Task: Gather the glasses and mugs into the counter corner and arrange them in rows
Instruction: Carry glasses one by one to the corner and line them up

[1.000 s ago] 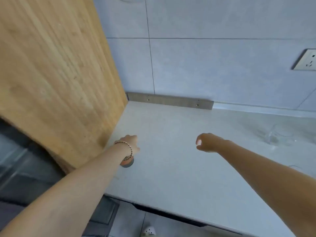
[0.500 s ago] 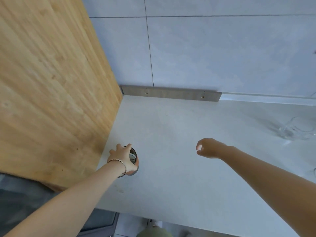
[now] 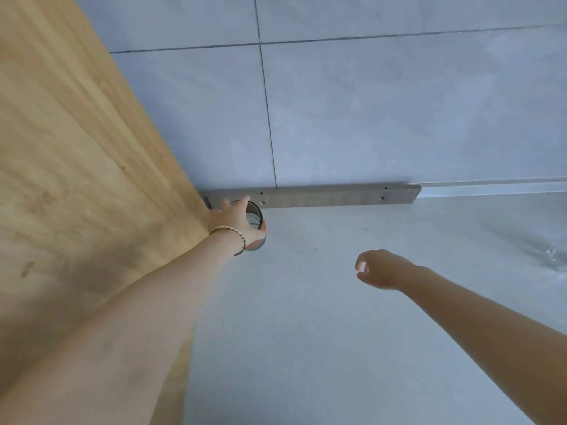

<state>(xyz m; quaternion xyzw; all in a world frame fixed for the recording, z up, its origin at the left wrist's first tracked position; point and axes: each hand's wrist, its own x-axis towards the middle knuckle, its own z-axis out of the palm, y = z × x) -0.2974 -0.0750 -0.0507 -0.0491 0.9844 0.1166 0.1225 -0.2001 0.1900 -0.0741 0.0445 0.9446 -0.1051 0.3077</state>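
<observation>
My left hand (image 3: 233, 221) grips an orange mug with a dark rim and pale inside (image 3: 257, 223) from above and the left side. The mug sits deep in the corner of the pale counter (image 3: 322, 317), close to the wooden side panel and the grey strip at the wall's foot. Most of the mug is hidden by my fingers. My right hand (image 3: 380, 269) hovers over the counter to the right of the mug, fingers loosely curled and holding nothing. A clear glass (image 3: 552, 256) is only partly visible at the right edge.
A tall wooden panel (image 3: 76, 179) walls off the left side of the counter. Grey wall tiles (image 3: 399, 102) stand behind it, with a grey strip (image 3: 322, 196) along the base. The counter's front edge is out of frame.
My left hand has carried the mug from near the counter's front edge back into the far corner. The right hand stayed roughly where it was. The view has shifted forward.
</observation>
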